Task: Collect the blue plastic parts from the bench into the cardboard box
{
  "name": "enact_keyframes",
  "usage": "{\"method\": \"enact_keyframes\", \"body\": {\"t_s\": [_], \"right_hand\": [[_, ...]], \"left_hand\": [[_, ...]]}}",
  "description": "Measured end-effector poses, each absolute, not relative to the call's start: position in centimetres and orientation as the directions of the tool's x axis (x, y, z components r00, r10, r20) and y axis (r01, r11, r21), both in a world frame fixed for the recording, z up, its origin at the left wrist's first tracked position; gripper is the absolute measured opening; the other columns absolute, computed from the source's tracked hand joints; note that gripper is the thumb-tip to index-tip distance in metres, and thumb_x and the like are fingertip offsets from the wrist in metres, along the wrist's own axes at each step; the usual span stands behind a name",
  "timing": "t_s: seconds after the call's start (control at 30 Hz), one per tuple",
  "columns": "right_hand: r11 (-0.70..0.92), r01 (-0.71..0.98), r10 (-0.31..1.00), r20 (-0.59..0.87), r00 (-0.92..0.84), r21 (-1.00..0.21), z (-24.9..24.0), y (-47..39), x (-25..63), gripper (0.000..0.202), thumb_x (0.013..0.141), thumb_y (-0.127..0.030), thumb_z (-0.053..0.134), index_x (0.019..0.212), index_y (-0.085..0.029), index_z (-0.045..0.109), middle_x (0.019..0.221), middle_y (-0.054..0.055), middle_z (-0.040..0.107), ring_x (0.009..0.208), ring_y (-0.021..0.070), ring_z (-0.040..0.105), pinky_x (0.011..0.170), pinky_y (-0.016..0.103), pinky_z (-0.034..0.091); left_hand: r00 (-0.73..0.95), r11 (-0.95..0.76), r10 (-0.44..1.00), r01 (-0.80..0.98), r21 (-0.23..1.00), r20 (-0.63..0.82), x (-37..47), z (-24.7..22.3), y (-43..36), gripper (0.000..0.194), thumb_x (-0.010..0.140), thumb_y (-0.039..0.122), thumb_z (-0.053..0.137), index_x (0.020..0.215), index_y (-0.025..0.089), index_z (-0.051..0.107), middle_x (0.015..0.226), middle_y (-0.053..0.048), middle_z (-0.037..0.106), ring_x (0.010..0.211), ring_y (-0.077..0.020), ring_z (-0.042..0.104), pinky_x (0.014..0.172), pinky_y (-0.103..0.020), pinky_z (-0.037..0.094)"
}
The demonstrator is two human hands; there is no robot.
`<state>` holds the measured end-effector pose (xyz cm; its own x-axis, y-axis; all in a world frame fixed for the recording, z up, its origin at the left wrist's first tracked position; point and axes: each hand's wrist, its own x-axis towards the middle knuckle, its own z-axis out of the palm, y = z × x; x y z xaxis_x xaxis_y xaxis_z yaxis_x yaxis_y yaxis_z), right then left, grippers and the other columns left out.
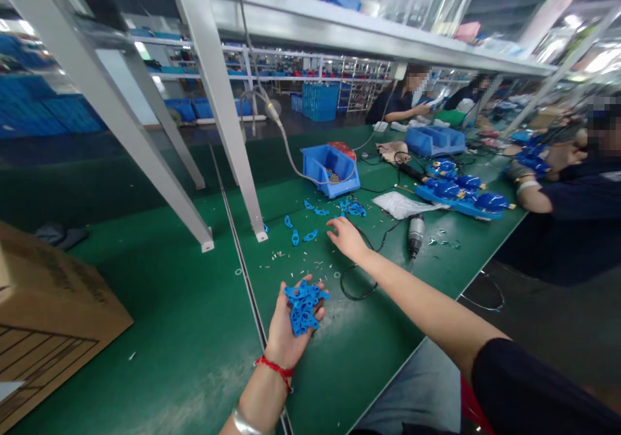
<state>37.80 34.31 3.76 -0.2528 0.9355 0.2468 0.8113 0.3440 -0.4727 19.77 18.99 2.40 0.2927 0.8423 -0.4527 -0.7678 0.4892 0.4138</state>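
Note:
My left hand [286, 331], palm up with a red string at the wrist, cups a heap of small blue plastic parts [305, 306] above the green bench. Further forward and to the right, my right hand [345, 238] hovers palm down, its fingers apart and apparently holding nothing. Just beyond its fingertips lies a pile of the same blue parts [354, 207]. Several loose ones, among them a blue ring-shaped part [295, 237], are scattered to its left. Small screws [279, 254] are strewn between the two hands.
An electric screwdriver [416, 234] with a black cable lies to the right, near a plastic bag [402, 205] and blue assemblies [460, 196]. Behind stands a blue bin [330, 170]. Metal posts [228, 112] rise at left, beside a cardboard box [53, 318]. People sit at right.

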Motion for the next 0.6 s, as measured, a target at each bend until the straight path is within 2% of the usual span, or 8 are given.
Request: {"method": "enact_keyframes", "body": {"t_s": [0.13, 0.27, 0.43, 0.6], "right_hand": [[0.229, 0.884, 0.956, 0.267, -0.125, -0.408, 2.2, 37.7, 40.1, 0.017, 0.085, -0.015, 0.049, 0.098, -0.01, 0.059, 0.101, 0.015, 0.054, 0.098, 0.0226, 0.05, 0.091, 0.036, 0.039], [0.213, 0.896, 0.959, 0.257, -0.117, -0.389, 1.3, 38.0, 40.2, 0.013, 0.085, -0.011, 0.047, 0.089, -0.012, 0.06, 0.094, 0.013, 0.055, 0.091, 0.0206, 0.053, 0.086, 0.033, 0.041], [0.284, 0.864, 0.947, 0.262, -0.185, -0.417, 2.3, 36.7, 39.2, 0.013, 0.086, -0.012, 0.049, 0.084, -0.014, 0.061, 0.087, 0.008, 0.057, 0.086, 0.017, 0.054, 0.083, 0.028, 0.042], [0.453, 0.746, 0.891, 0.287, -0.352, -0.488, 5.8, 31.4, 36.1, 0.009, 0.086, -0.02, 0.054, 0.091, -0.017, 0.062, 0.089, 0.003, 0.059, 0.083, 0.011, 0.054, 0.078, 0.023, 0.043]], "left_hand": [[0.254, 0.48, 0.847, -0.741, 0.47, -0.466, 19.6, 2.3, 18.9, 0.043, 0.087, 0.044, 0.048, 0.123, 0.021, 0.052, 0.122, -0.013, 0.057, 0.105, -0.0262, 0.059, 0.067, -0.029, 0.053], [0.221, 0.477, 0.844, -0.725, 0.497, -0.488, 19.7, 2.3, 18.9, 0.042, 0.087, 0.043, 0.049, 0.123, 0.022, 0.052, 0.12, -0.013, 0.058, 0.101, -0.0247, 0.061, 0.067, -0.029, 0.054], [0.221, 0.49, 0.834, -0.72, 0.491, -0.506, 19.8, 2.6, 18.9, 0.041, 0.087, 0.042, 0.048, 0.122, 0.021, 0.052, 0.118, -0.013, 0.06, 0.099, -0.0242, 0.062, 0.066, -0.029, 0.054], [0.222, 0.477, 0.838, -0.743, 0.47, -0.499, 19.9, 2.3, 19.1, 0.043, 0.087, 0.043, 0.048, 0.122, 0.018, 0.052, 0.115, -0.014, 0.061, 0.097, -0.0246, 0.063, 0.066, -0.03, 0.054]]}}
